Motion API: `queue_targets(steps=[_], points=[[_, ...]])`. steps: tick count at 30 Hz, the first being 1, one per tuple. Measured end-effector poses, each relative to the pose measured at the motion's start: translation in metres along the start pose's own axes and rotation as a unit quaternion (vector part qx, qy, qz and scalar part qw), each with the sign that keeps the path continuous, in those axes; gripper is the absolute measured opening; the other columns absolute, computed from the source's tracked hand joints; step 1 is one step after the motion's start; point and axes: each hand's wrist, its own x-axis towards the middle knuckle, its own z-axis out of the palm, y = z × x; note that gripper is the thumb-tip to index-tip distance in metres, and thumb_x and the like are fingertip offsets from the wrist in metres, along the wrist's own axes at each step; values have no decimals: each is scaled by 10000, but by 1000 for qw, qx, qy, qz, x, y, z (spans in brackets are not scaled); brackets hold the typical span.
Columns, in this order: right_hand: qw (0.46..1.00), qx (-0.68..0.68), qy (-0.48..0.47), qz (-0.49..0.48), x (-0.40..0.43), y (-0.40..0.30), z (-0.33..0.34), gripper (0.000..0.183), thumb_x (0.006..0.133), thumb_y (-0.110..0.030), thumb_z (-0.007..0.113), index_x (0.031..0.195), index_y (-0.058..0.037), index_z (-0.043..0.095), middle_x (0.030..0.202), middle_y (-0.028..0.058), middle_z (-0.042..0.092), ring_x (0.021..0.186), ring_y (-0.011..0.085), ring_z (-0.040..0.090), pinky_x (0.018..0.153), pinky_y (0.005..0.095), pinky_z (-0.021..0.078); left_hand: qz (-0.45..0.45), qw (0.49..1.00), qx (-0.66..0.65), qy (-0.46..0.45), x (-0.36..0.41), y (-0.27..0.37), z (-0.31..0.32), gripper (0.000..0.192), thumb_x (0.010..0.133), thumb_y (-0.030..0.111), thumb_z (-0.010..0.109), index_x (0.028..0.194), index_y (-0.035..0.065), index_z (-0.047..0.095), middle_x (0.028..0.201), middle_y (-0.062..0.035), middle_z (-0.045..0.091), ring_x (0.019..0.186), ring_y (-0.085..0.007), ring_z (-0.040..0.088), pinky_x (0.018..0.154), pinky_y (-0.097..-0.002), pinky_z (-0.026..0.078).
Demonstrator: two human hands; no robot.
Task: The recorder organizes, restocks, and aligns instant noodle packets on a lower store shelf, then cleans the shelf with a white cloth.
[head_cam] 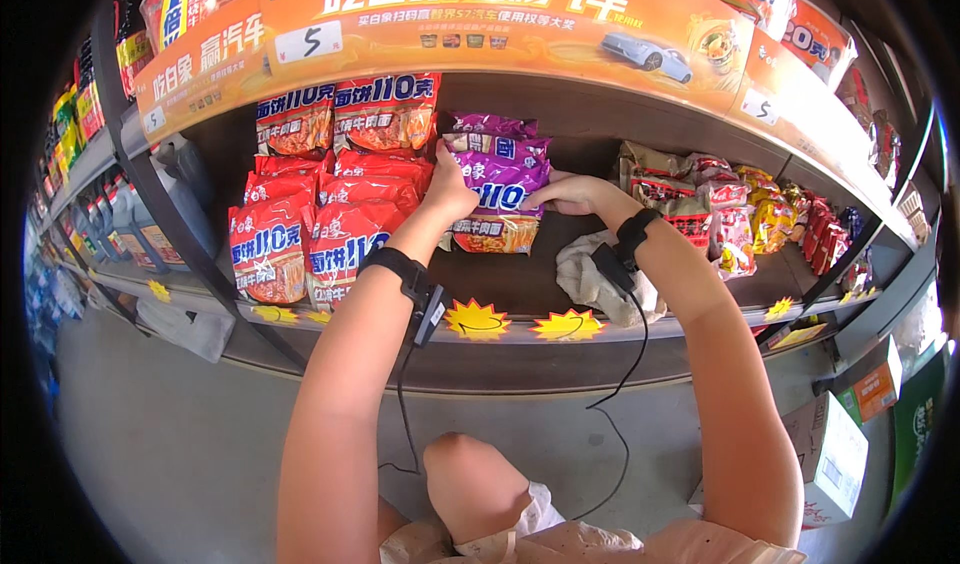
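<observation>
Both of my hands grip a purple packet of instant noodles [504, 170] on the dark shelf board [540, 294]. My left hand [452, 185] holds its left edge, against the neighbouring red packets. On the opposite edge, my right hand [574, 192] has its thumb on the packet's front, with the other fingers partly hidden. Another purple packet [487, 123] shows just behind the held one. Red noodle packets [274, 252] stand in two rows to the left. A crumpled pale cloth [592, 279] lies on the shelf below my right wrist.
An orange promotional strip [510, 31] with price cards overhangs the shelf. Small snack packets [731, 226] stand to the right. Yellow star-shaped tags [476, 319] line the front edge. Dark jugs [142, 226] stand beyond the left upright. Cables [626, 429] hang from my wrist straps; cartons [829, 459] sit on the floor.
</observation>
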Motion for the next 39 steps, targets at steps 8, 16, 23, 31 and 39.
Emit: queue_targets(steps=[8, 16, 23, 31, 39], points=[[887, -450, 103, 17, -4, -13, -4, 1073, 675, -430, 718, 1382, 48, 68, 1376, 242, 289, 1297, 301, 266, 1070, 363, 231, 229, 963, 112, 87, -57, 5, -10, 941, 678, -33, 606, 1362, -77, -40, 1355, -315, 195, 1292, -420, 211, 1083, -372, 197], [839, -532, 114, -2, -166, 8, 33, 714, 790, -450, 612, 1328, -54, 359, 1296, 194, 403, 1217, 319, 385, 1003, 378, 320, 117, 976, -180, 23, -217, -46, -198, 473, 846, 195, 526, 1217, -73, 406, 945, -107, 549, 812, -179, 551, 813, -322, 448], [727, -598, 306, -142, -189, 86, 46, 453, 629, -183, 692, 1006, 17, 540, 1020, 167, 550, 991, 317, 516, 881, 363, 396, 306, 901, 44, 303, -261, -177, -248, 204, 861, 89, 449, 1014, -41, 489, 819, -89, 508, 776, -175, 459, 734, -274, 392], [403, -684, 523, -311, -202, 105, 62, 470, 658, -94, 653, 1109, -7, 555, 964, 95, 616, 865, 196, 576, 795, 294, 446, 214, 940, 246, 99, -298, -271, -198, 148, 811, -81, 466, 919, -2, 529, 888, -97, 541, 776, -168, 524, 762, -267, 418], [674, -628, 387, -38, -236, 204, 208, 337, 664, -116, 637, 974, 7, 592, 978, 164, 602, 925, 288, 583, 843, 354, 449, 143, 885, 328, 299, -280, -307, -184, 589, 778, 124, 667, 1252, -25, 350, 1267, -165, 390, 1184, -301, 364, 960, -390, 320]])
